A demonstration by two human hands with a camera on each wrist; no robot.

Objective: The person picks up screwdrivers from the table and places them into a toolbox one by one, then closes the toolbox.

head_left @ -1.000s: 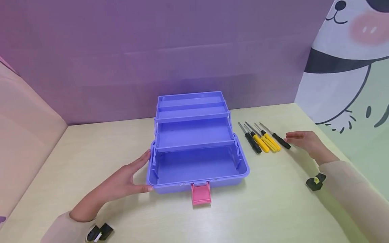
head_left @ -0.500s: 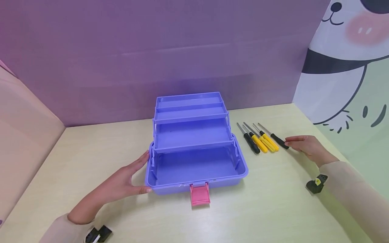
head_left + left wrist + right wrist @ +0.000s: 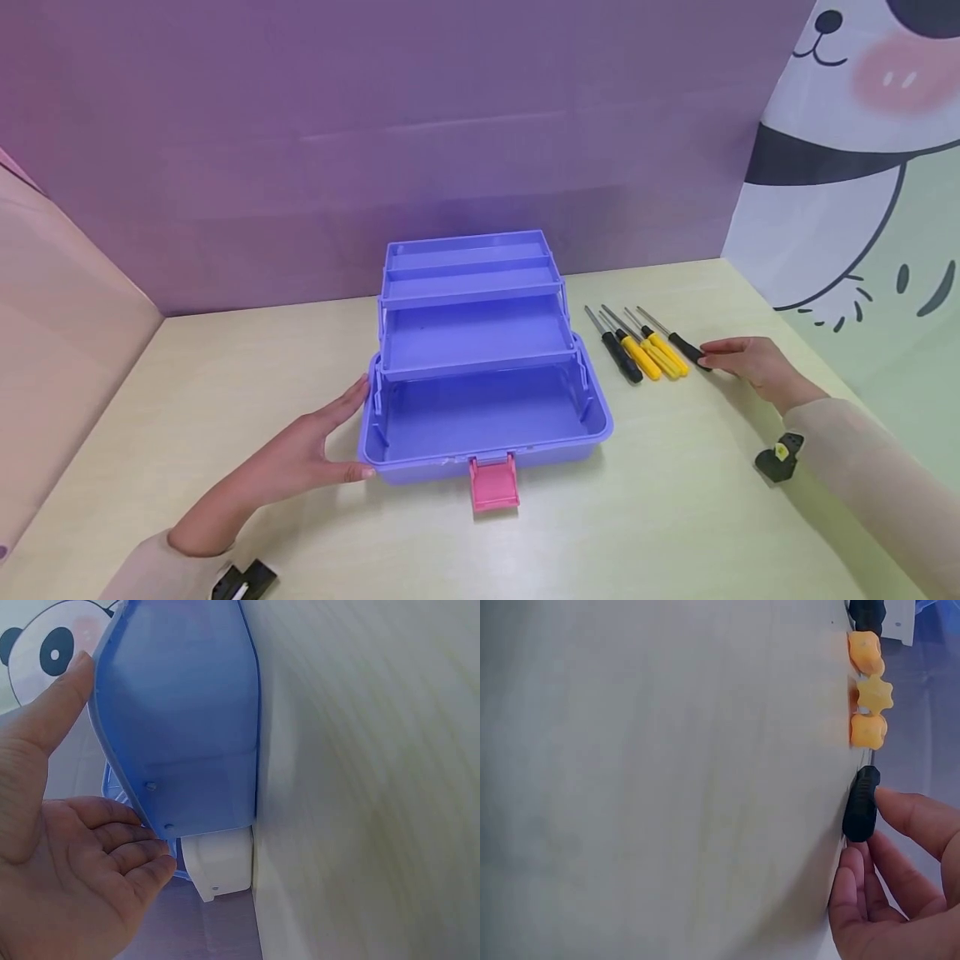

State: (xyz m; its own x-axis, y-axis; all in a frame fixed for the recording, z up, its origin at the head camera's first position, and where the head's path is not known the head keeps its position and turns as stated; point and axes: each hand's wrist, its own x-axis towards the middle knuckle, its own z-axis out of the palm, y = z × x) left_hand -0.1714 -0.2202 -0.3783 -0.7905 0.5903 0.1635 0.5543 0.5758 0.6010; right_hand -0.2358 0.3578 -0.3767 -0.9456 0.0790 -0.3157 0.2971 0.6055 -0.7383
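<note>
A purple toolbox (image 3: 487, 417) stands with its lid up and two trays (image 3: 476, 333) raised behind its bare bottom compartment; a pink latch (image 3: 494, 486) hangs at the front. My left hand (image 3: 307, 450) rests against the box's left side with thumb and fingers spread, fingertips right at the rim in the left wrist view. To the right of the box lie several screwdrivers side by side. My right hand (image 3: 753, 367) pinches the black handle of the rightmost screwdriver (image 3: 688, 349); in the right wrist view its thumb meets the black handle (image 3: 862, 804) and the fingers curl below it.
Beside the held screwdriver lie yellow-handled screwdrivers (image 3: 660, 354) and another black-handled one (image 3: 622, 357), shafts pointing away. A purple backdrop (image 3: 360, 150) closes off the table's (image 3: 660, 517) far edge. A panda-print panel (image 3: 892, 250) stands on the right, a pale panel (image 3: 60, 333) on the left.
My right hand has moved left onto the rightmost black screwdriver's handle and closed its thumb and fingers on it. My left hand has stayed at the toolbox.
</note>
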